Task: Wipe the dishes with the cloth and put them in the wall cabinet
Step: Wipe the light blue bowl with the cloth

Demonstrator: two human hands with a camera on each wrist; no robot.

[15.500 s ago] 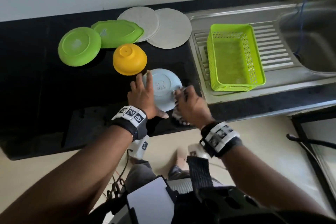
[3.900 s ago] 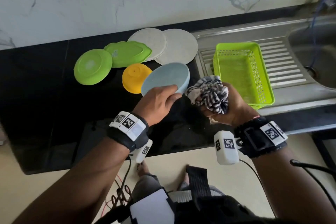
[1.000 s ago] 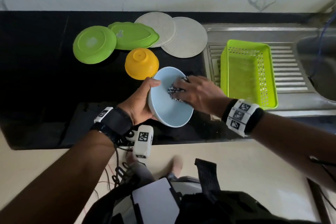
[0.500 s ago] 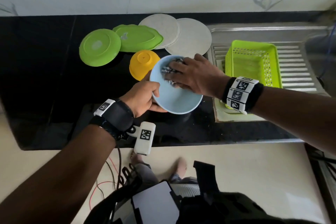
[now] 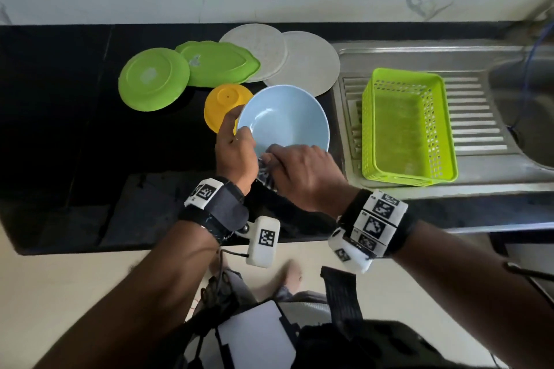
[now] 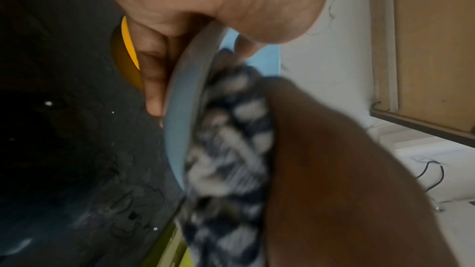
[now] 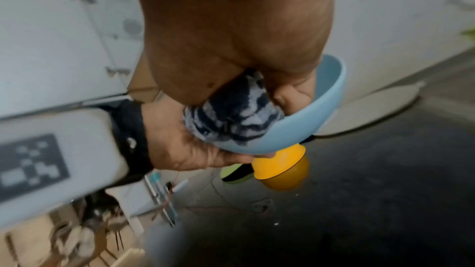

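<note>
Far left on black worktop (image 5: 60, 117): round green plate (image 5: 153, 78) face down, w/ leaf-shaped green dish (image 5: 220, 64) overlapping its right edge; both look thin plastic, prob. light & springy, so take by rim w/ thumb on top. Next right: two pale round plates (image 5: 302, 61), overlapped, lying flat; harder to lift off flat, prob. need edge slid over worktop lip or nail under rim. Below these, yellow bowl (image 5: 223, 103) upside down, just beside & partly behind blue bowl (image 5: 283, 120). Blue bowl held off worktop, tilted, mouth up toward head cam. Left hand (image 5: 235, 156) clamped on near-left rim: thumb inside, fingers (image 6: 151, 80) curled under outer wall, index stretched along rim. Smooth glossy wall, likely slick if damp, so rim pinch is sound; probably light plastic, not brittle, though material not certain. Right hand (image 5: 302, 172) bunched round checked cloth (image 7: 231, 117), pressing wad onto inner wall at near rim. Cloth soft, floppy, conforms to curve; best kept balled in fist. Further right: lime basket (image 5: 410, 126) on steel drainboard (image 5: 479, 54), well apart from hands, sink basin at frame edge. Wall cabinet not clearly in view; wiping seems mid-way, remaining dishes untouched on worktop.
</note>
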